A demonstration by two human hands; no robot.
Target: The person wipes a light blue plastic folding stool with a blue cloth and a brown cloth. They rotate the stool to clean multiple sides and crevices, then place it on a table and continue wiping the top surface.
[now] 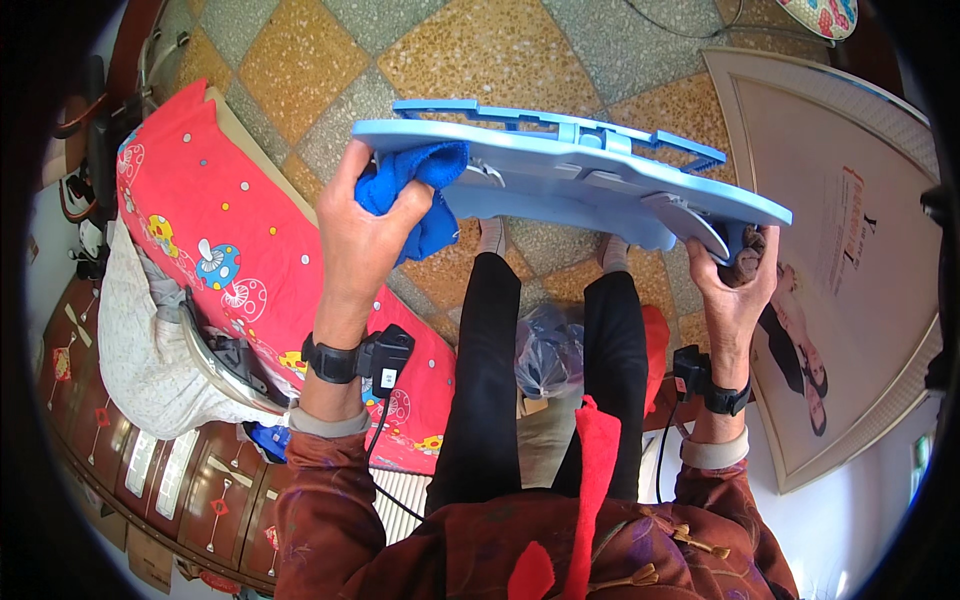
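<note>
Blue panel point(555, 185) spans eleven to two o'clock. Left hand point(368, 228), clutching cloth point(428, 208), and right hand point(738, 295) grip its ends, likely for balance.

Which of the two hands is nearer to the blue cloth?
Left. The left hand grips the blue cloth at one end of the plastic piece; the right hand is at the opposite end, away from it.

From my station I saw a floor point(300, 60) of speckled ochre and grey tiles laid diamond-wise. The wearer's socked feet point(491, 237) rested on it, and a thin dark cable point(690, 36) ran across it farther off. I couldn't tell whether the clear plastic bag point(550, 350) touched it.
</note>
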